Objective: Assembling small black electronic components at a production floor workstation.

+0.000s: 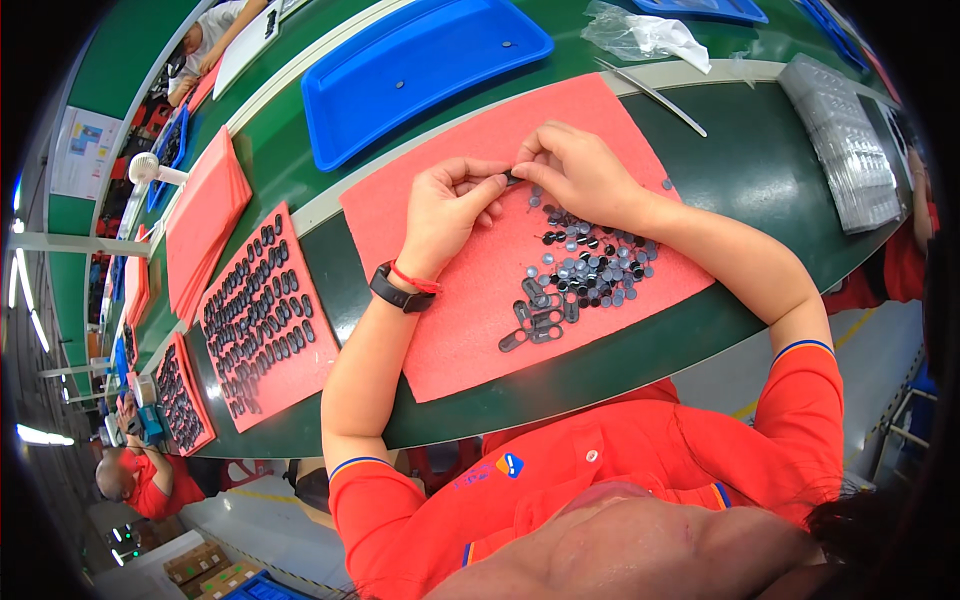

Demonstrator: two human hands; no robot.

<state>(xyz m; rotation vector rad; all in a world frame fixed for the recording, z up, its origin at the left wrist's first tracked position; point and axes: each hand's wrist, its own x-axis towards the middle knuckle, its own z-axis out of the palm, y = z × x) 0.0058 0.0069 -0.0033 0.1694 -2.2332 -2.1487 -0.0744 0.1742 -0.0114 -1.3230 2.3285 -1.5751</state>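
Note:
My left hand [447, 205] and my right hand [582, 172] meet above a pink foam sheet [450, 345], both with fingers closed in a pinch. Between their fingertips is a small black part [512, 178], mostly covered, so its exact kind does not show. Just below my right hand, a loose heap of small round discs [590, 268], some black and some grey, lies on the foam. Several oval black plastic pieces with a hole at one end [541, 318] are bunched at the heap's near left side.
Beyond the foam stands a blue tray [420, 85] holding two discs. Tweezers [655, 100], a clear plastic bag [648, 38] and stacked clear trays [840, 145] lie right. To the left are a pink sheet [312, 370] of black pieces and stacked foam [205, 225]. Other people sit farther off.

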